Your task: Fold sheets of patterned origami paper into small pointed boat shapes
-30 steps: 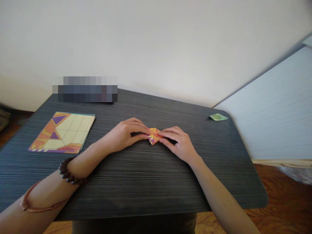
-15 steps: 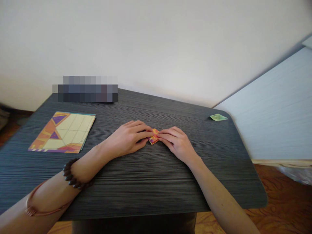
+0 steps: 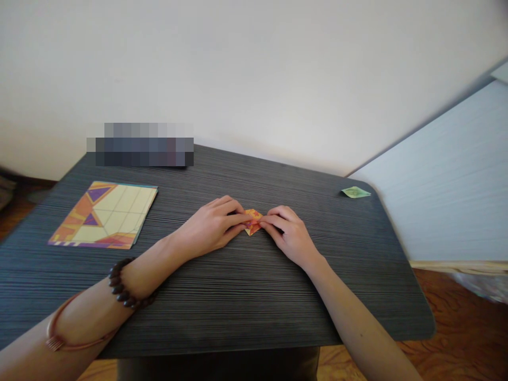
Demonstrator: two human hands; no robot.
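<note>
A small folded piece of orange, yellow and purple patterned paper [image 3: 253, 216] is between my two hands at the middle of the dark table [image 3: 238, 296]. My left hand [image 3: 216, 225] pinches its left corner between thumb and fingers. On the opposite corner, the thumb and fingertips of my right hand [image 3: 288, 233] are closed. The fingertips cover both side corners, while the upper and lower parts of the paper show.
To the left lies a stack of square patterned paper sheets [image 3: 123, 214]. Near the far right corner sits a small green folded paper [image 3: 356, 192]. A pixelated object [image 3: 145, 151] stands at the back left, by the wall [image 3: 254, 79]. A pale panel [image 3: 452, 174] borders the table's right side.
My right hand's fingers have shifted slightly to the right and the folded paper shows wider between the hands. My left hand keeps its pinch.
</note>
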